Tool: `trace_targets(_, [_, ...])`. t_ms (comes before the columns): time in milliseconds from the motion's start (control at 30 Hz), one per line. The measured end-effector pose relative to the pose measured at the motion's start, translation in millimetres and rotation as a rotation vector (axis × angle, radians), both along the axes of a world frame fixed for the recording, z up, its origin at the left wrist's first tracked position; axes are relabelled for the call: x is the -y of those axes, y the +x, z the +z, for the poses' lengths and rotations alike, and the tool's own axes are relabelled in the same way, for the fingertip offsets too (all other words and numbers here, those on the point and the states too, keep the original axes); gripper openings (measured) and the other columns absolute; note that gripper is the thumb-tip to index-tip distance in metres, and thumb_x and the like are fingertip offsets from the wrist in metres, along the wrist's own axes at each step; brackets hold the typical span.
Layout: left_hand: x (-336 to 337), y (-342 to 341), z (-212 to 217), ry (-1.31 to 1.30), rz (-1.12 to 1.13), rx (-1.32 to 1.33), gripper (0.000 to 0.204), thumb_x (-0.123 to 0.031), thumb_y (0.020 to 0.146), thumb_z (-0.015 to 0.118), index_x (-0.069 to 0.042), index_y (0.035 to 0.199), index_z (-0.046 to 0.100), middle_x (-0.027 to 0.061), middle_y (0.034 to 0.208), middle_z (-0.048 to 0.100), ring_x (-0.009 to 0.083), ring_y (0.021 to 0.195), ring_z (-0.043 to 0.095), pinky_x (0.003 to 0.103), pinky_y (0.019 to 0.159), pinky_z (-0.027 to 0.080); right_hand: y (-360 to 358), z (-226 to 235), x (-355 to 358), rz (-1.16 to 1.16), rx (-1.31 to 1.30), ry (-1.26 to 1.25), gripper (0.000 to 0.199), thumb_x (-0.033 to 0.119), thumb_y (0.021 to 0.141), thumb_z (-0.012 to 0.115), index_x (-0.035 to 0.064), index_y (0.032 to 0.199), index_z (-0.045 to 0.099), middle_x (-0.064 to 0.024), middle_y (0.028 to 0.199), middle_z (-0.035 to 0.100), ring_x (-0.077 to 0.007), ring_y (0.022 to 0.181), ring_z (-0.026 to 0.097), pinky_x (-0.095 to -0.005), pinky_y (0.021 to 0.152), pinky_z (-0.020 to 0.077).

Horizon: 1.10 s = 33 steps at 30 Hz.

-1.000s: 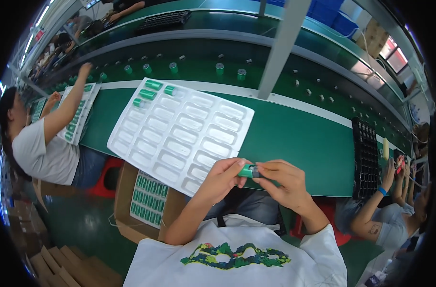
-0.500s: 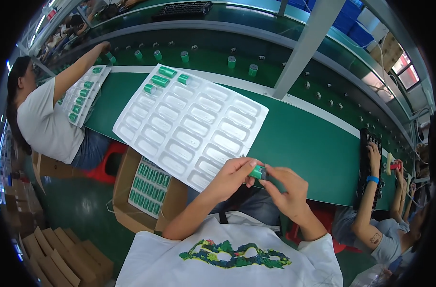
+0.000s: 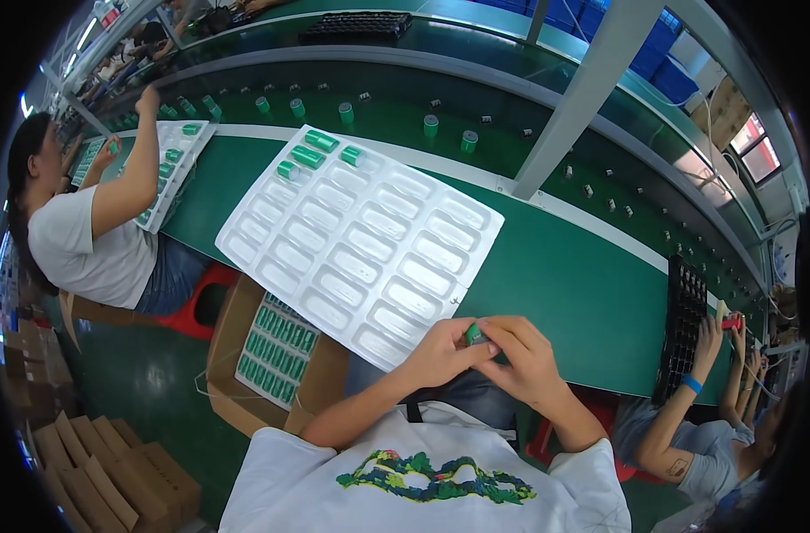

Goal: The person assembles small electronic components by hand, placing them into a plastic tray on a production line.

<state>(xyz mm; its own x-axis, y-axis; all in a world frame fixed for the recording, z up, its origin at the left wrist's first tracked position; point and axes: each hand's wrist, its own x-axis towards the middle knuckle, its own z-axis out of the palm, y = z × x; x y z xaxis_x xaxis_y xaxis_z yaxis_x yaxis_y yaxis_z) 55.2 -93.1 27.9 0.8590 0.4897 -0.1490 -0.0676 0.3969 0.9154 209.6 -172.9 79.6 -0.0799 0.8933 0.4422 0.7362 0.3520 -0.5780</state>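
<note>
A small green cylinder (image 3: 473, 334) is held between my two hands in front of my body, mostly covered by fingers. My left hand (image 3: 439, 355) is closed around it from the left. From the right, the bent fingers and thumb of my right hand (image 3: 522, 357) pinch its end. Just beyond my hands lies a white moulded tray (image 3: 420, 306) with rows of oblong hollows, tilted across the table edge. A few green cylinders (image 3: 308, 157) rest in the hollows of its far left corner; the other hollows hold nothing.
Along the far side, a dark green belt (image 3: 387, 115) carries upright green cylinders (image 3: 431, 125) and small metallic parts. A metal post (image 3: 591, 98) stands at the table's far edge. Co-workers sit left and right. Below left, an open carton (image 3: 226, 355) contains a filled tray.
My hands have come closer together and the right fingers now cover most of the cylinder. The left co-worker's arm has drawn back from the belt.
</note>
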Motion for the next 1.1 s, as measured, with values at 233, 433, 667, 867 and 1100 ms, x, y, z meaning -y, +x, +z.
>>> trace_targets(233, [-28, -20, 37, -0.034, 0.100, -0.063, 0.045, -0.018, 0.088, 0.070, -0.003, 0.127, 0.054, 0.0061, 0.100, 0.067, 0.0078, 0.072, 0.060, 0.022, 0.059, 0.048, 50, -33, -45, -0.103, 0.083, 0.298, 0.039, 0.005, 0.067, 0.081, -0.0003, 0.102, 0.065, -0.0159, 0.105, 0.067, -0.0318, 0.088, 0.066, -0.0357, 0.078, 0.0543])
trace_targets(433, [-152, -72, 24, 0.778, 0.691, -0.502, 0.041, -0.022, 0.082, 0.075, 0.000, 0.115, 0.064, 0.0107, 0.103, 0.069, 0.0145, 0.078, 0.063, 0.027, 0.071, 0.050, 190, -66, -160, -0.679, -0.375, 0.198, 0.034, 0.010, 0.076, 0.077, 0.0039, 0.107, 0.064, -0.0126, 0.105, 0.063, -0.0238, 0.104, 0.061, -0.0374, 0.088, 0.0525])
trace_targets(667, [-278, -120, -25, 1.243, 1.039, -0.898, 0.054, -0.027, 0.080, 0.073, 0.003, 0.122, 0.057, 0.0276, 0.112, 0.055, 0.0431, 0.098, 0.058, 0.045, 0.086, 0.048, 207, -104, -210, -0.907, 0.406, -0.056, 0.035, 0.006, 0.070, 0.067, 0.0096, 0.105, 0.067, -0.0107, 0.108, 0.056, -0.0336, 0.107, 0.050, -0.0458, 0.088, 0.0426])
trace_targets(867, [-307, -146, -61, 1.176, 0.969, -0.898, 0.055, -0.029, 0.082, 0.071, 0.005, 0.123, 0.056, 0.0263, 0.107, 0.057, 0.0436, 0.094, 0.059, 0.047, 0.080, 0.050, 192, -97, -211, -0.922, 0.350, 0.023, 0.055, 0.008, 0.072, 0.065, 0.0105, 0.126, 0.056, -0.0146, 0.120, 0.048, -0.0351, 0.114, 0.045, -0.0483, 0.098, 0.0338])
trace_targets(1100, [-278, -137, -27, 0.378, 1.007, -0.149, 0.033, -0.025, 0.093, 0.063, 0.000, 0.115, 0.062, 0.0101, 0.093, 0.065, 0.0208, 0.083, 0.062, 0.029, 0.070, 0.049, 207, -111, -206, -0.936, 0.375, 0.193, 0.056, 0.015, 0.079, 0.060, 0.0118, 0.134, 0.049, -0.0168, 0.126, 0.049, -0.0370, 0.119, 0.044, -0.0529, 0.102, 0.0306])
